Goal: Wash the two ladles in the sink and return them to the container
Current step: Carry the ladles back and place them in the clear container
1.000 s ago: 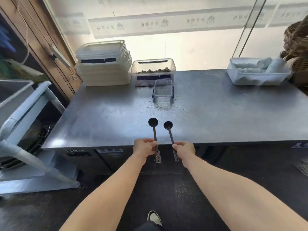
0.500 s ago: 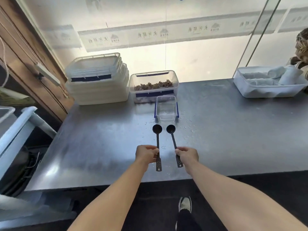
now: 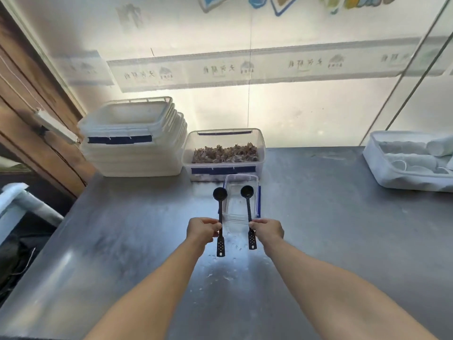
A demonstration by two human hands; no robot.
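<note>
Here we hold two black ladles above the steel table [image 3: 343, 241], one in each hand. Our left hand [image 3: 202, 229] curls its grip round the shaft of the left ladle [image 3: 220, 217], and our right hand [image 3: 268, 230] pinches the shaft of the right ladle [image 3: 248, 212]. Both ladles stand nearly upright with bowls away from us and perforated handle ends hanging below our fingers.

We take the small clear container [image 3: 241, 200] with blue clips as our landmark. The right ladle's bowl sits over its opening; the left ladle's bowl is over its left edge. We cannot tell whether either ladle touches it. Its near end is partly hidden behind our hands and the handles. Water drops speckle the table just in front of it.

Directly behind the container stands a larger clear tub [image 3: 224, 153] holding brownish pieces we cannot identify. To the left of that is a stack of white tubs [image 3: 132, 141] with a blue strip. Far to the container's right, a white bin [image 3: 407, 165], cut off by the frame edge, holds pale rolled items that are hard to make out.

On the frosted panel [image 3: 269, 106] behind, a band carries repeated characters and house-like logos, seen reversed and too blurred to read. Coloured shapes at the top are cropped. The sink is not visible.
</note>
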